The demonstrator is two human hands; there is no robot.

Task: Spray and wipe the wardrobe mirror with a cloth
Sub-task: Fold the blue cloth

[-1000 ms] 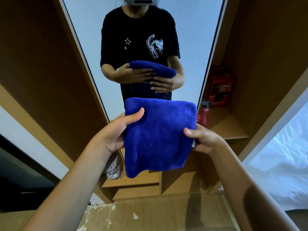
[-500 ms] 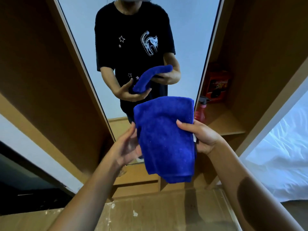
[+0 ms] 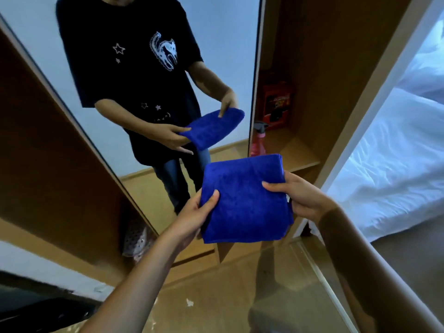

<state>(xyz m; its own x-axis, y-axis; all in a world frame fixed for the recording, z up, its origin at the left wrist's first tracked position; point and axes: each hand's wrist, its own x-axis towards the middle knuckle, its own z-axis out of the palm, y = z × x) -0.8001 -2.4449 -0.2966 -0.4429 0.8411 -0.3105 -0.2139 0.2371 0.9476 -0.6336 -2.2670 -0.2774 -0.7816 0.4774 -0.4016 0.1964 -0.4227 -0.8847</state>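
A folded blue cloth (image 3: 245,200) is held flat in front of the wardrobe mirror (image 3: 228,44). My left hand (image 3: 194,217) grips its left edge, thumb on top and fingers underneath. My right hand (image 3: 298,195) grips its right edge the same way. The tall mirror reflects a person in a black T-shirt holding the cloth. A pink spray bottle (image 3: 258,140) stands on a wardrobe shelf just right of the mirror, beyond the cloth.
An open wooden wardrobe compartment (image 3: 300,150) with a red box (image 3: 276,102) lies to the right of the mirror. A bed with white sheets (image 3: 396,152) is at far right. A patterned item (image 3: 137,236) sits low at the mirror's left foot. Wooden floor below.
The cloth has gone from hanging upright to lying folded and nearly flat between both hands. My left hand now grips its left edge. The view has shifted toward the mirror.
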